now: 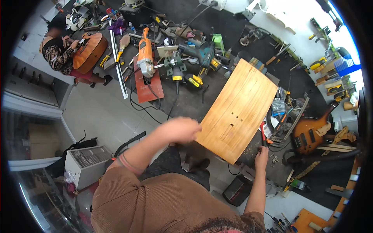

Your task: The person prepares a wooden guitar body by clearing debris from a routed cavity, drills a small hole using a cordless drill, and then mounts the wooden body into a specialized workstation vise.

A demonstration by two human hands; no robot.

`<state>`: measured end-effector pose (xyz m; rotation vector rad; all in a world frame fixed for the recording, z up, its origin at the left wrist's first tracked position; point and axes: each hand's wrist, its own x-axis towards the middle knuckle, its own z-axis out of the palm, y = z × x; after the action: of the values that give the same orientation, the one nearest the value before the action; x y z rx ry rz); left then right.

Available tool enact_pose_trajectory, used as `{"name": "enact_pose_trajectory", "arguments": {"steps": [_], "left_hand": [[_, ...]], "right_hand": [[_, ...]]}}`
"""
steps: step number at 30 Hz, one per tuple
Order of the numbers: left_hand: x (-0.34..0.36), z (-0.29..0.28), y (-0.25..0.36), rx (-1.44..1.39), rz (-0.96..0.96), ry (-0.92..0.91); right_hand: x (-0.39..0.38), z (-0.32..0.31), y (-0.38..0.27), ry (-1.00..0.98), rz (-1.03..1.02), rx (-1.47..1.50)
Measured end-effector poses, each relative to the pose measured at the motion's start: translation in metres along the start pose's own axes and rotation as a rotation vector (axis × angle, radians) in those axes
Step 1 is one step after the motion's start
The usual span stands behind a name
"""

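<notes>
A pale, varnished wooden board lies slanted across the workbench, with several small round holes and a short slot in it. My left hand is at the board's near left edge, its fingers curled in and slightly blurred; whatever it may hold is hidden. At the bench's near edge, right of the board, is my right hand. Its fingertips are close to the end of a red-handled tool, and I cannot tell whether they grip it. Small screws lie scattered just right of that hand.
An orange angle grinder rests on a reddish board, its cable trailing over the bench edge. A sunburst electric guitar body lies at right. Far left, another person holds an acoustic guitar. A small black amplifier stands below the bench.
</notes>
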<state>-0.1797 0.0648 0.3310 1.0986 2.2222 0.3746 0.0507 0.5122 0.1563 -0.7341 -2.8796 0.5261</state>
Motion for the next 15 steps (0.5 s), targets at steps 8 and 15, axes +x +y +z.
{"name": "enact_pose_trajectory", "arguments": {"steps": [8,15], "left_hand": [[0.147,-0.151,-0.133,0.542,-0.114,0.688],[0.208,-0.172,-0.171,0.483,-0.229,0.414]], "right_hand": [[-0.004,-0.021,-0.061,0.012,0.195,0.009],[0.015,0.022,-0.064,-0.200,0.548,-0.125]]}}
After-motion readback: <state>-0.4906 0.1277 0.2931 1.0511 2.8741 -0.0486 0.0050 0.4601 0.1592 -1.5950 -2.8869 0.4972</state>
